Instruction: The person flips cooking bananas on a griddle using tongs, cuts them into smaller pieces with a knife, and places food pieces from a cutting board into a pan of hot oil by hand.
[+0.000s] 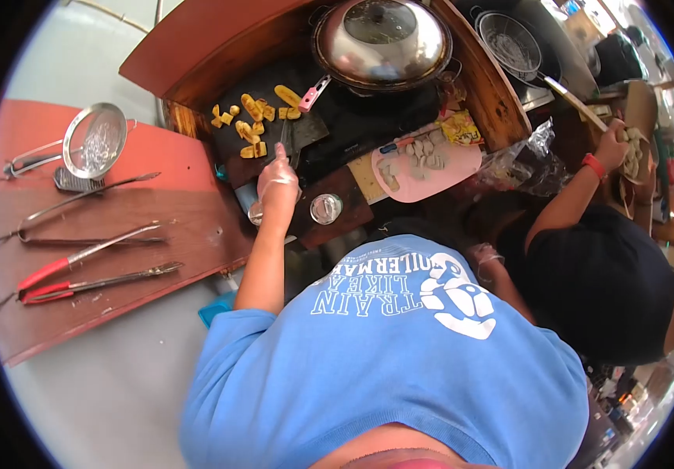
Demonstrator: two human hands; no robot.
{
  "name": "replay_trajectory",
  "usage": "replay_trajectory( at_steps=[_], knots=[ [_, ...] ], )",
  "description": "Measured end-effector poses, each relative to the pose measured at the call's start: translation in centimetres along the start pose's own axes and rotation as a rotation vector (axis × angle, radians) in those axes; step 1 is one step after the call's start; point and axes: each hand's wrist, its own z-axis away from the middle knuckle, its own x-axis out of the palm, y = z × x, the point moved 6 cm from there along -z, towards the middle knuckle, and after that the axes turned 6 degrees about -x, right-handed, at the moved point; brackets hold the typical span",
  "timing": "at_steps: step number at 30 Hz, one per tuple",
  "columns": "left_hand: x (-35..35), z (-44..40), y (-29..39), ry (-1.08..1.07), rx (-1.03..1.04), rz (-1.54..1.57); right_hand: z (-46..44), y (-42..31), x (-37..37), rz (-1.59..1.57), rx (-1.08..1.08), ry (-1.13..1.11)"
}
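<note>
My left hand (278, 191), in a clear plastic glove, is over the dark counter beside a broad blade (306, 137) with a pink handle (315, 94). Its fingers look closed, but what they hold is unclear. Several yellow fried pieces (252, 129) lie just beyond the fingertips. A small glass (326, 209) stands right of my wrist. My right hand (485, 254), also gloved, is low beside my blue shirt, partly hidden, its fingers unclear. Farther forward, a pink cutting board (423, 168) carries pale pieces and a knife with a blue handle (397, 145).
A large lidded pan (381, 43) stands at the back. Left, a reddish table (118, 219) bears a strainer (95, 141) and tongs (102, 283). At right, a person in a black cap (603, 281) grips the wooden handle of another strainer (510, 43). Crumpled plastic (528, 160) lies between.
</note>
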Motion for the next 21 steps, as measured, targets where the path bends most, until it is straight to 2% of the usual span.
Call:
replay_trajectory(
  at_steps=[1,2,4,5,6,8,10,12,14,17,20,21],
  knots=[
    [-0.6,0.3,-0.5,0.026,0.003,0.116,-0.5,0.1,0.6,0.17,-0.06,-0.006],
    [0.0,-0.1,-2.0,0.087,0.072,0.267,-0.7,0.6,1.3,0.154,-0.057,-0.005],
    [0.8,-0.6,-4.0,-0.038,-0.089,0.589,-2.1,2.7,3.8,-0.15,0.039,0.129],
    [2.2,-1.5,-5.5,-0.048,-0.086,0.651,1.1,0.0,0.2,-0.313,0.064,0.082],
    [1.4,-1.2,-5.1,-0.052,-0.081,0.642,1.5,-0.5,0.3,-0.324,0.065,0.078],
    [-3.6,0.7,-2.8,0.167,-0.02,0.431,1.7,-0.1,1.4,-0.268,-0.005,0.066],
    [-4.9,2.2,-1.2,0.143,-0.072,0.399,3.2,-0.6,1.0,-0.309,0.037,0.061],
    [-4.5,3.0,0.1,0.124,0.01,0.356,4.9,-1.8,-0.9,-0.341,0.072,0.056],
    [-2.6,3.0,0.4,0.064,0.043,0.184,7.6,-3.7,-4.4,-0.413,0.274,-0.024],
    [-1.3,2.0,-1.6,0.099,-0.006,0.146,4.2,-0.2,0.2,-0.31,0.143,-0.016],
    [-2.6,1.5,-2.6,0.147,-0.02,0.195,3.1,0.6,0.5,-0.277,0.092,0.038],
    [-3.4,1.4,-2.2,0.185,0.05,0.225,2.8,0.7,0.4,-0.274,0.089,0.04]
  ],
)
